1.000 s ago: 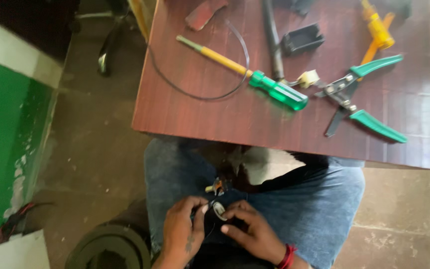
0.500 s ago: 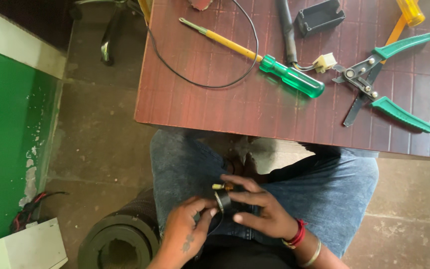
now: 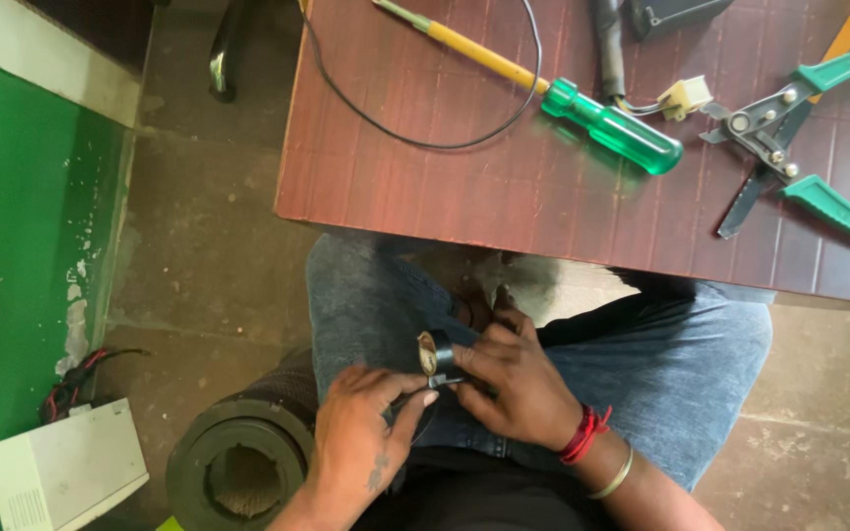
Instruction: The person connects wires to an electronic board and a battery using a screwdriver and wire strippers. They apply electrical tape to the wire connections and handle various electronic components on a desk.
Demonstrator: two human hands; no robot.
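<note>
A seated person's right hand (image 3: 509, 379) pinches a small black roll of tape (image 3: 436, 354) over the lap, thumb and fingers closed round its rim, the pale core of the roll facing up. The left hand (image 3: 361, 433) meets it from below, its fingertips closed on a thin dark piece just under the roll; what that piece is cannot be made out, since the fingers cover most of it. A red thread band (image 3: 582, 436) and a metal bangle (image 3: 618, 474) circle the right wrist, and both forearms run out of frame at the bottom edge.

Beyond the hands, past the knees in blue jeans (image 3: 641, 344), stands a dark red-brown wooden surface (image 3: 395, 187). On it, straight ahead of the hands, lies a screwdriver with a green handle (image 3: 614, 128) and yellow shaft. Left of it curves a thin black wire (image 3: 425, 143). To the right are a small white plug connector (image 3: 685, 97) and green-handled cutters (image 3: 789, 147), whose handles are cut off by the frame's right edge. Items along the far edge of the surface are cropped and hard to identify.

Left of the left hand, on the stained concrete floor (image 3: 199, 256), sit a black ribbed cylinder (image 3: 238, 452) and a white box (image 3: 66, 467). Behind them are tangled red and black wires (image 3: 76, 379) at the foot of a green wall (image 3: 22, 246).
</note>
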